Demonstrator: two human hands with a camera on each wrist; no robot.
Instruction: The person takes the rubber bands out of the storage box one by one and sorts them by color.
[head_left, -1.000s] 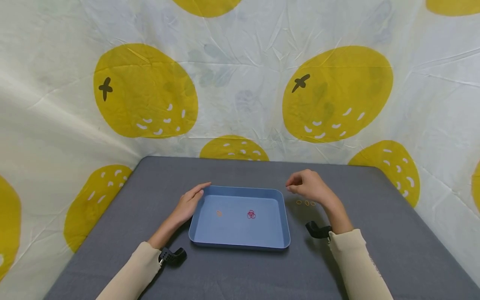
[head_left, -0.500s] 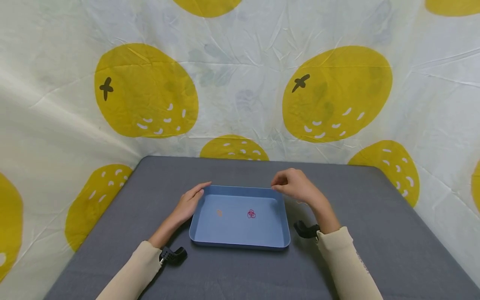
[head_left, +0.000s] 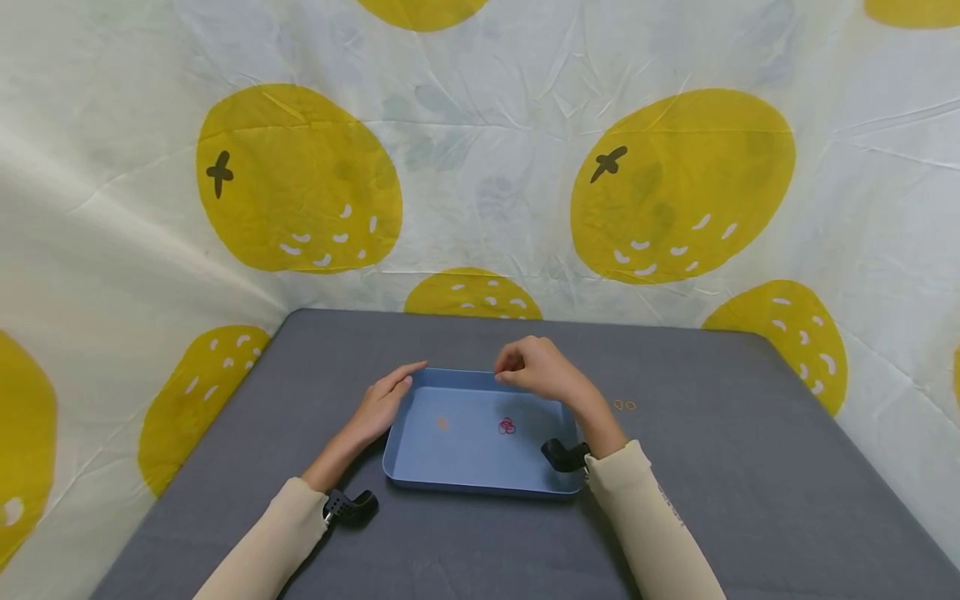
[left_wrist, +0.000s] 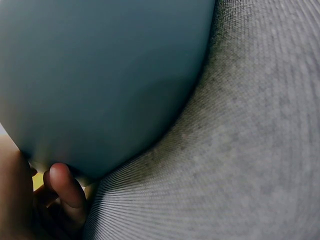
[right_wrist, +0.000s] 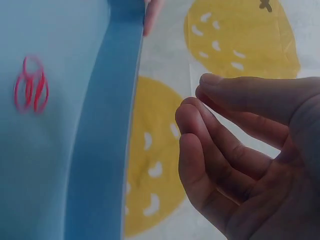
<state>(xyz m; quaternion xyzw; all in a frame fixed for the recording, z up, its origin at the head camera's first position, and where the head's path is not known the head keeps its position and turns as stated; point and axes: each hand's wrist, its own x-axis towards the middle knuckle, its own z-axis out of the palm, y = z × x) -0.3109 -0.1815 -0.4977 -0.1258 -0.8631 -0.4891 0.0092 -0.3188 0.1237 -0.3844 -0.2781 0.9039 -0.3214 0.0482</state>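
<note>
Thin orange elastic-looking rings [head_left: 442, 424], their number unclear, lie in the left half of a shallow blue rectangular tray [head_left: 465, 467]. Along its left edge rests the left hand [head_left: 381, 408], fingers extended, no ring showing in it. Tangled thin red rings [head_left: 507, 426] sit right of centre. Having swung leftward, the right hand [head_left: 538, 367] now hovers above the tray's far edge, so its work has shifted inward; fingers curl, thumb and index tips meet, whether on a ring I cannot tell. Farther right, two loose orange rings [head_left: 618, 405] show on the grey cloth-covered tabletop [head_left: 750, 467].
</note>
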